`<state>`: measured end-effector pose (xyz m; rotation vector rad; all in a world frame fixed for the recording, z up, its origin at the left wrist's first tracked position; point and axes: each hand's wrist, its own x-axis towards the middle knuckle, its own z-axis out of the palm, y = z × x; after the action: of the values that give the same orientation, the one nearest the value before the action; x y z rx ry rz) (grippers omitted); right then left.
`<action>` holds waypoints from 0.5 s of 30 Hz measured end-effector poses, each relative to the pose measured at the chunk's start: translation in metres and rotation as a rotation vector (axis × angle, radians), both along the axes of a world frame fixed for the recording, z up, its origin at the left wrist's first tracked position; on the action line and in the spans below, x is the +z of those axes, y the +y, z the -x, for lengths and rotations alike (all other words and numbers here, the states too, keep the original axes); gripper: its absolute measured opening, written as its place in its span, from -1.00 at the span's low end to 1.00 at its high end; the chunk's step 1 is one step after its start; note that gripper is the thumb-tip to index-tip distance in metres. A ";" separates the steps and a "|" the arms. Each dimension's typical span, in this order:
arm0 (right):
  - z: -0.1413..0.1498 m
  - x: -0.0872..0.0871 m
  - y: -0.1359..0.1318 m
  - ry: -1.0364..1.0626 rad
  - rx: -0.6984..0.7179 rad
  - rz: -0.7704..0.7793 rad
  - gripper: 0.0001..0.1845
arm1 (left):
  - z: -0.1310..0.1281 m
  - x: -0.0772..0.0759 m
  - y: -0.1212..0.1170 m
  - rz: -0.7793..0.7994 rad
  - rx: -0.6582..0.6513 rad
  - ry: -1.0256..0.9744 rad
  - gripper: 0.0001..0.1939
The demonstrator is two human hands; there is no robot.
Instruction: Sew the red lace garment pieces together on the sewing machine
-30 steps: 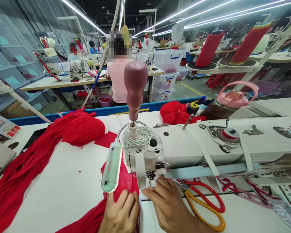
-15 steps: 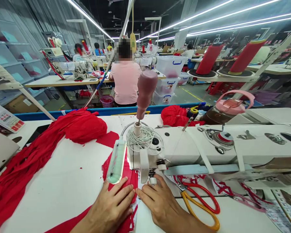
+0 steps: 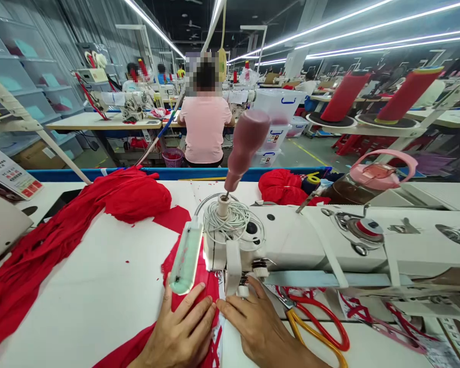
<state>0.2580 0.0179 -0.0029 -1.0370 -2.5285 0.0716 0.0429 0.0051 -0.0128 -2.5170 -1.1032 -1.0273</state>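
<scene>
A white sewing machine (image 3: 314, 240) stands across the table in front of me, its head and needle at the centre. Red fabric (image 3: 193, 286) runs under the needle. My left hand (image 3: 182, 332) lies flat on the red fabric just left of the needle, fingers stretched out. My right hand (image 3: 258, 324) lies flat beside it, fingertips at the presser foot, pressing the fabric's edge. A pale green lamp (image 3: 186, 260) hangs from the machine head above my left fingers.
A long heap of red fabric (image 3: 61, 230) trails over the left of the white table (image 3: 99, 286). Red-and-yellow scissors (image 3: 316, 327) lie right of my right hand. A pink-lidded bottle (image 3: 371, 176) and red thread cones (image 3: 406, 94) stand behind the machine. A person in pink (image 3: 206, 128) sits ahead.
My view has shifted slightly. Both hands have slid forward with the fabric toward the needle, and my left hand's fingers have spread flatter on the cloth.
</scene>
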 end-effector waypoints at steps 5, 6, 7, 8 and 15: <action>-0.002 -0.002 0.001 -0.020 -0.032 0.021 -0.30 | -0.001 0.000 0.005 0.035 -0.025 -0.001 -0.77; -0.002 -0.002 0.002 -0.023 -0.044 0.017 -0.28 | 0.000 0.001 0.007 0.040 -0.028 0.003 -0.77; -0.002 -0.002 0.004 -0.025 -0.057 0.017 -0.26 | 0.000 0.003 0.009 0.041 -0.029 0.010 -0.76; -0.002 -0.001 0.005 -0.031 -0.070 0.025 -0.25 | 0.000 0.004 0.011 0.041 -0.029 0.024 -0.77; -0.001 -0.004 0.011 -0.087 -0.114 0.101 -0.20 | 0.007 0.011 0.024 0.115 -0.036 0.130 -0.67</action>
<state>0.2587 0.0288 -0.0066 -1.2466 -2.5602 0.1260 0.0364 0.0291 -0.0020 -2.6600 -1.1140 -0.8170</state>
